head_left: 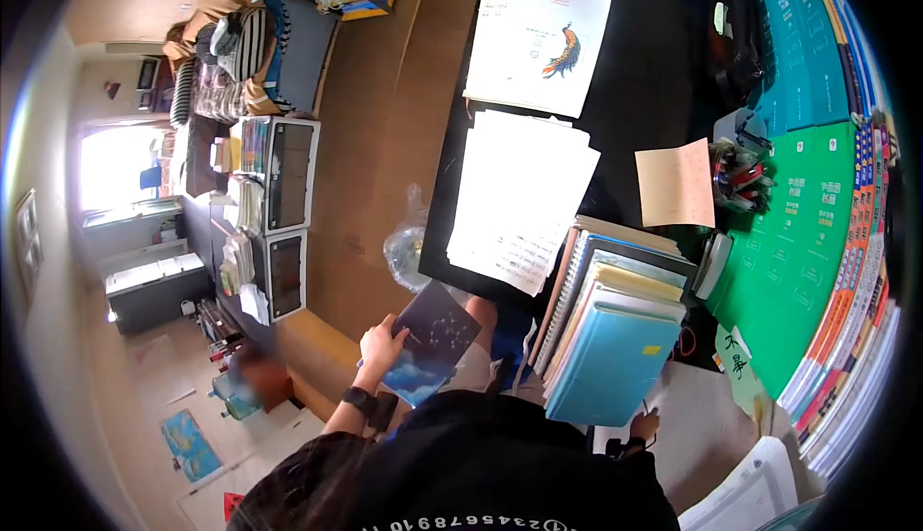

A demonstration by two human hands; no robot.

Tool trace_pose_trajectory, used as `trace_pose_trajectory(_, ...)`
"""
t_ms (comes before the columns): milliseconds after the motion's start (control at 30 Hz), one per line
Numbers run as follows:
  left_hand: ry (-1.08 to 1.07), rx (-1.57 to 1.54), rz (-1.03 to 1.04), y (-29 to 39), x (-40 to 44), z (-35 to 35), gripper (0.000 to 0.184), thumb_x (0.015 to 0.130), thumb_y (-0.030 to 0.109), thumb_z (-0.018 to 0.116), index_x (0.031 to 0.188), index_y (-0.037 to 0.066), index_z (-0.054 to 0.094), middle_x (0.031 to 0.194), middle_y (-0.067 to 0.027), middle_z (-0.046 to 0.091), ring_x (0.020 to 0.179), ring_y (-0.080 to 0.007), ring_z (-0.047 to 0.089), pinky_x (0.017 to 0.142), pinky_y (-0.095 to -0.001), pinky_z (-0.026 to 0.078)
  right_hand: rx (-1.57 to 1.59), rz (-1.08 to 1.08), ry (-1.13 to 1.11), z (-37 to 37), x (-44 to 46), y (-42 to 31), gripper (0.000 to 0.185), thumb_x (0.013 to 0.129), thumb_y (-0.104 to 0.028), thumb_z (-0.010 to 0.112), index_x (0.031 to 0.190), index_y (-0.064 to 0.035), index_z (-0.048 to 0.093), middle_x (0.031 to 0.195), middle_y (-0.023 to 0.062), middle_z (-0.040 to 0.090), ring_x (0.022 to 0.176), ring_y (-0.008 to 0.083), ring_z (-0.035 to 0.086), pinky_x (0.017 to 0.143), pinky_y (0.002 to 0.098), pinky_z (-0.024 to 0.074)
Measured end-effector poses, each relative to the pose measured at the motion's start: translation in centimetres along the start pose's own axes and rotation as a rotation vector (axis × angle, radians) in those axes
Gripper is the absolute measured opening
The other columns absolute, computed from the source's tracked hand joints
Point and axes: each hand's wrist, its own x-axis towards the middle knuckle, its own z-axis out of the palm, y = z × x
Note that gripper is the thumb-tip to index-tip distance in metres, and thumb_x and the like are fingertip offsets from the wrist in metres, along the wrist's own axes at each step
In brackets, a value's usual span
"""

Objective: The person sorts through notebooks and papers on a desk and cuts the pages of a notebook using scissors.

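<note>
My left hand [382,347] is closed on the edge of a dark blue notebook [432,337] with a starry, cloudy cover, held over my lap beside the black desk's edge. A watch is on that wrist. My right hand [645,424] is low at the right, beyond the book stack, small in view; what its fingers hold, if anything, is too small to tell. Between the hands stands a stack of notebooks with a light blue one [611,363] on top. Loose written sheets [519,199] lie on the desk, beside an open book [538,45] with a bird picture.
A pink paper [676,185] and a pen holder [740,175] are on the desk [654,79]. Green books [793,242] and upright magazines line the right side. A clear plastic bag [406,254] is left of the desk edge. Cabinets [288,175] stand farther left.
</note>
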Motion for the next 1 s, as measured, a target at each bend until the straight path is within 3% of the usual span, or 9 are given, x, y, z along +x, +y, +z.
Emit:
trace_pose_trajectory(33,0.005,0.025,0.0,0.5,-0.1,0.1,0.037,0.083,0.036,0.066,0.11,0.011,0.06,0.084,-0.0199,0.068,0.083,-0.0388,0.065,0.073,-0.047,0.051,-0.129,-0.084,-0.056,1.0,0.5,1.6,0.031,0.085,-0.019,0.06,0.111,-0.0028,0.056,0.1,0.0196,0.064,0.097,0.0376,0.061,0.077,0.0484,0.0524)
trace_pose_trajectory(67,0.009,0.045,0.004,1.0,-0.2,0.4,0.037,0.083,0.036,0.066,0.11,0.011,0.06,0.084,-0.02,0.068,0.083,-0.0389,0.065,0.073,-0.0471,0.051,-0.099,-0.038,-0.062,0.6,0.2,1.7,0.024,0.086,-0.02,0.061,0.103,-0.0035,0.057,0.093,0.0178,0.066,0.092,0.0378,0.063,0.07,0.0483,0.0535)
trace_pose_trajectory(200,0.065,0.098,0.031,2.3,-0.7,1.0,0.036,0.083,0.034,0.066,0.11,0.012,0.059,0.085,-0.0196,0.068,0.083,-0.0396,0.065,0.073,-0.0483,0.051,0.064,-0.127,0.033,1.4,6.3,1.1,0.023,0.088,-0.024,0.06,0.093,-0.0015,0.06,0.088,0.0208,0.065,0.089,0.0386,0.064,0.069,0.0515,0.0507)
trace_pose_trajectory(533,0.087,0.225,0.057,4.8,-2.6,0.3,0.028,0.085,0.03,0.064,0.104,0.01,0.059,0.081,-0.018,0.067,0.08,-0.0375,0.066,0.07,-0.0474,0.051,0.168,-0.123,0.188,-3.1,14.9,-3.6,0.022,0.087,-0.022,0.06,0.094,-0.0006,0.06,0.088,0.021,0.065,0.086,0.0377,0.063,0.069,0.0498,0.05)
trace_pose_trajectory(733,0.09,0.234,0.123,3.9,-2.3,-0.3,0.026,0.085,0.028,0.063,0.099,0.007,0.06,0.081,-0.0175,0.068,0.08,-0.036,0.066,0.07,-0.0464,0.052,0.189,-0.119,0.193,-3.0,13.1,-3.1,0.022,0.086,-0.021,0.059,0.095,0.0,0.06,0.087,0.0211,0.064,0.084,0.0371,0.062,0.068,0.0488,0.0495)
trace_pose_trajectory(1000,0.13,0.182,0.162,-0.8,-0.3,-1.1,0.022,0.082,0.024,0.062,0.096,0.006,0.063,0.084,-0.0159,0.069,0.082,-0.0335,0.068,0.07,-0.0444,0.053,0.322,-0.285,0.17,-5.3,5.2,-9.7,0.022,0.086,-0.019,0.058,0.095,0.0007,0.06,0.086,0.0213,0.064,0.081,0.0364,0.062,0.068,0.0475,0.0489)
